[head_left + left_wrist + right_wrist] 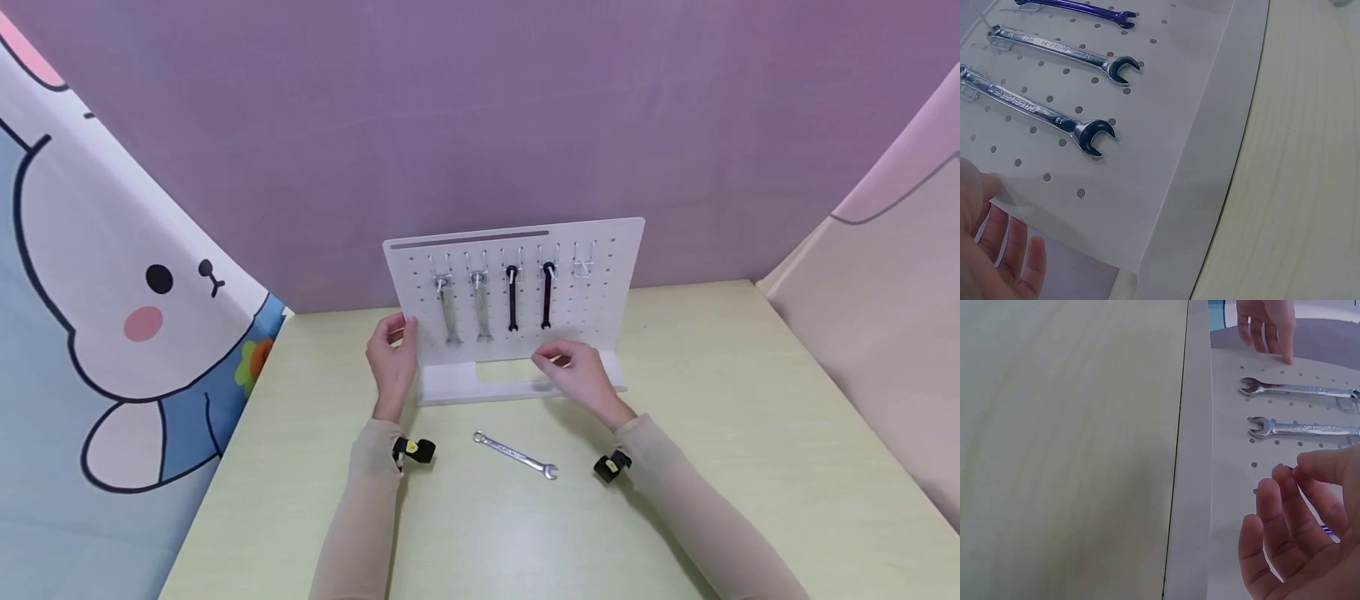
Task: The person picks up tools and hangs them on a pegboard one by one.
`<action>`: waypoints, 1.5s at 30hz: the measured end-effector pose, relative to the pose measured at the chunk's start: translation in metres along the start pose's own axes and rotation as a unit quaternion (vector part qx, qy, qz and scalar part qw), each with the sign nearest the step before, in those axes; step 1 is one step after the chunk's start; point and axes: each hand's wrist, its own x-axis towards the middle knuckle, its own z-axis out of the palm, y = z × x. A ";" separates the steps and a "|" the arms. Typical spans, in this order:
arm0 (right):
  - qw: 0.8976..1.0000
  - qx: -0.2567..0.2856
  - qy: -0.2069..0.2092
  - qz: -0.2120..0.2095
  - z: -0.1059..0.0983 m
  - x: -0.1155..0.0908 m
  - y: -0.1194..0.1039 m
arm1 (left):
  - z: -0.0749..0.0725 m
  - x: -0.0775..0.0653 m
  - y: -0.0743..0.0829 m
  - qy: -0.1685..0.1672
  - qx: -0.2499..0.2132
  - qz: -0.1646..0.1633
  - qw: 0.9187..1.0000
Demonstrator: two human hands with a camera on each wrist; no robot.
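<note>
My left hand [393, 358] grips the left edge of a white pegboard stand [517, 347], thumb on its front and fingers behind the edge. Two silver combination wrenches [1029, 109] and two dark ones hang on the board's clear hooks. In the head view, my right hand [581, 372] hovers in front of the board's lower part, just below a dark wrench [547, 300]. Its fingers curl loosely, thumb and forefinger close together, and no held thing shows. Another silver combination wrench [515, 455] lies flat on the table between my forearms.
At the right of the row, a clear hook [583, 267] carries no wrench. The stand's base rests on the pale wood-grain table [487, 533]. Behind rises a purple cloth [510, 125], with a printed cartoon curtain [142, 275] on the left.
</note>
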 end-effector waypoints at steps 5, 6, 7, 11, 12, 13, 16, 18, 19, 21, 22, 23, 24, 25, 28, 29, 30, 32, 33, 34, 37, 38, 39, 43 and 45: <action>0.999 -0.008 -0.043 0.000 0.001 -0.005 -0.003 | 0.000 0.000 0.000 -0.001 -0.002 0.003 1.000; 0.999 -0.009 -0.053 0.001 0.001 -0.007 -0.004 | 0.000 0.000 0.000 -0.001 -0.001 0.003 1.000; 0.998 -0.012 -0.062 0.000 0.002 -0.008 -0.005 | 0.000 0.000 0.000 -0.001 -0.002 0.003 1.000; 0.994 -0.020 -0.107 -0.008 0.003 -0.012 -0.007 | 0.000 0.000 0.000 -0.002 -0.001 0.002 1.000; 0.993 -0.021 -0.117 -0.008 0.003 -0.014 -0.007 | 0.000 0.000 0.000 -0.002 0.000 0.001 1.000; 0.992 -0.019 -0.127 -0.008 0.004 -0.015 -0.007 | -0.001 0.000 0.000 -0.002 0.000 0.001 1.000; 0.988 -0.012 -0.152 -0.002 0.005 -0.019 -0.007 | 0.000 0.000 0.000 -0.003 0.003 -0.002 1.000; 0.986 -0.006 -0.166 0.003 0.006 -0.022 -0.007 | 0.000 0.000 -0.001 -0.003 0.004 -0.005 1.000; 0.985 -0.002 -0.172 0.002 0.007 -0.024 -0.007 | 0.000 0.000 -0.001 -0.003 0.004 -0.005 1.000; 0.983 0.002 -0.184 0.000 0.007 -0.027 -0.008 | 0.001 0.000 -0.001 -0.002 0.002 -0.005 1.000; 0.982 0.002 -0.189 -0.001 0.008 -0.029 -0.009 | 0.001 0.000 -0.001 -0.002 0.001 -0.004 1.000; 0.981 0.002 -0.195 -0.002 0.008 -0.030 -0.010 | 0.001 0.000 -0.001 -0.001 0.000 -0.004 1.000; 0.980 0.000 -0.201 -0.004 0.009 -0.032 -0.010 | 0.001 -0.001 -0.001 0.000 -0.001 -0.003 1.000; 0.978 -0.001 -0.206 -0.006 0.010 -0.033 -0.011 | 0.001 0.000 -0.001 0.001 -0.001 -0.003 1.000; 0.975 -0.006 -0.221 -0.006 0.012 -0.037 -0.013 | 0.001 0.000 0.000 0.003 0.002 -0.002 1.000; 0.974 -0.007 -0.225 -0.006 0.013 -0.038 -0.013 | 0.001 0.000 0.000 0.004 0.002 -0.002 1.000; 0.974 -0.007 -0.228 -0.005 0.014 -0.039 -0.014 | 0.001 0.000 0.000 0.005 0.002 -0.002 1.000; 0.972 -0.009 -0.234 -0.001 0.017 -0.041 -0.014 | 0.000 0.000 -0.001 0.005 0.002 0.000 1.000; 0.972 -0.009 -0.237 0.000 0.018 -0.042 -0.014 | 0.000 -0.001 -0.001 0.006 0.002 0.001 1.000; 0.971 -0.011 -0.238 0.000 0.020 -0.043 -0.013 | 0.000 -0.001 -0.002 0.006 0.001 0.002 1.000; 0.970 -0.011 -0.242 0.002 0.025 -0.047 -0.012 | 0.000 -0.001 -0.002 0.006 0.000 0.003 1.000; 0.970 -0.011 -0.243 0.003 0.027 -0.048 -0.012 | 0.000 -0.001 -0.002 0.006 0.000 0.003 1.000; 0.970 -0.011 -0.244 0.004 0.028 -0.049 -0.012 | 0.000 -0.001 -0.001 0.006 -0.001 0.003 1.000; 0.968 -0.027 -0.250 0.004 0.032 -0.052 -0.017 | 0.001 -0.001 0.000 0.007 0.002 0.009 1.000; 0.966 -0.040 -0.254 -0.006 0.034 -0.054 -0.019 | 0.001 -0.001 0.000 0.008 0.002 0.013 1.000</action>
